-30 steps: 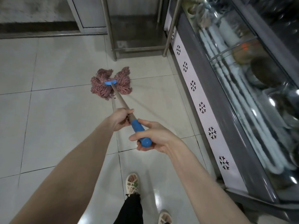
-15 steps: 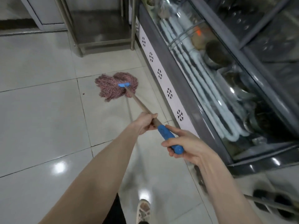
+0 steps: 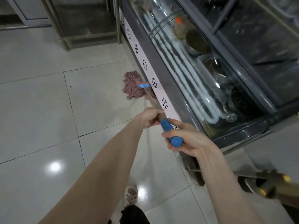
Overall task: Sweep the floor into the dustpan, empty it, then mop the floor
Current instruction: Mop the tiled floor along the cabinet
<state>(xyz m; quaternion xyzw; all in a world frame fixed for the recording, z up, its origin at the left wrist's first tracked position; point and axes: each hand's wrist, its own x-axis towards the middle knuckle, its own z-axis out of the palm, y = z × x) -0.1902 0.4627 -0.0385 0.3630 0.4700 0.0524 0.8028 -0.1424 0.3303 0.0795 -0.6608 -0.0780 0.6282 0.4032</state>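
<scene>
A mop with a pink string head (image 3: pixel 133 87) and a blue clamp lies on the white tiled floor (image 3: pixel 40 110), pressed against the base of a glass display counter (image 3: pixel 161 75). Its wooden handle (image 3: pixel 152 101) runs back to me and ends in a blue grip (image 3: pixel 169 131). My left hand (image 3: pixel 149 117) grips the wooden shaft just ahead of the blue part. My right hand (image 3: pixel 187 138) holds the blue end of the handle. No dustpan or broom is in view.
The glass counter with a snowflake-patterned strip runs along the right, with frosted coils and bowls inside. A metal stand's legs (image 3: pixel 64 44) rise at the back. A dark frame with yellow knobs (image 3: pixel 271 185) sits at lower right. My sandalled foot (image 3: pixel 131 195) is below.
The mop head has swept right across the tiles, from the open floor to the counter's base. Both hands keep their hold, and my view has turned right.
</scene>
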